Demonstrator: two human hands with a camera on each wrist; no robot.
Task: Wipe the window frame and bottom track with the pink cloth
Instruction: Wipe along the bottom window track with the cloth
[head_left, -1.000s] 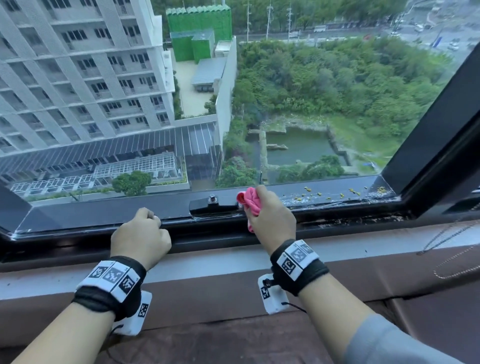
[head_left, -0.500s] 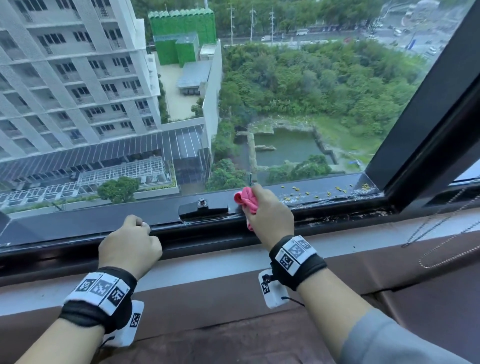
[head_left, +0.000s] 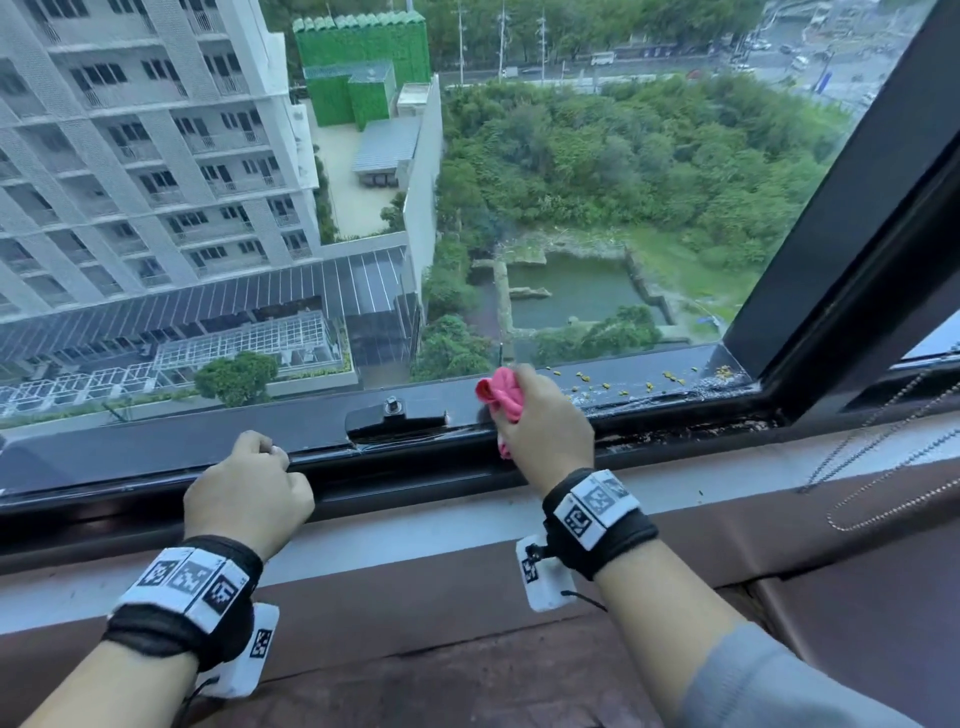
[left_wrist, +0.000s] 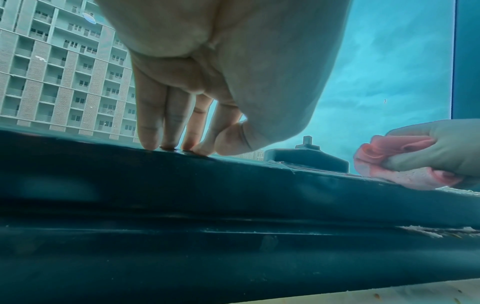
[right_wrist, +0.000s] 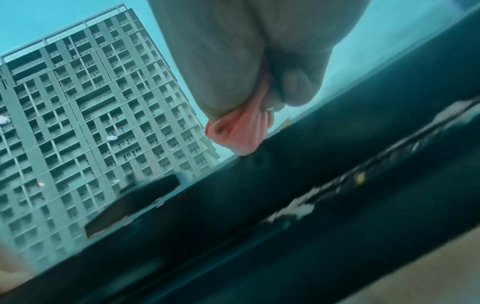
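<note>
Slid the pink cloth (head_left: 501, 397) a little further to the right of the black latch (head_left: 397, 418) than a moment before, with hardly any other change. Kept it squeezed tight in the right hand (head_left: 545, 426), fingers curled round it. Pressed it down on the flat top of the window frame (head_left: 156, 447), just right of the latch, close but not touching. Left the left hand (head_left: 249, 493) resting well to the left of the latch, fingertips (left_wrist: 152, 142) set down on the frame, holding nothing. Probably meant a slow wipe going right, toward the yellow bits (head_left: 597, 384) further right of the latch. Still lots to clean there, and in the bottom track (head_left: 675, 431) too, with white crumbs showing. Bunched the cloth into one long lump. Pointed its fat end toward the glass, and its thin tail back down over the near edge. Ran its long way across the frame, not along it.
</note>
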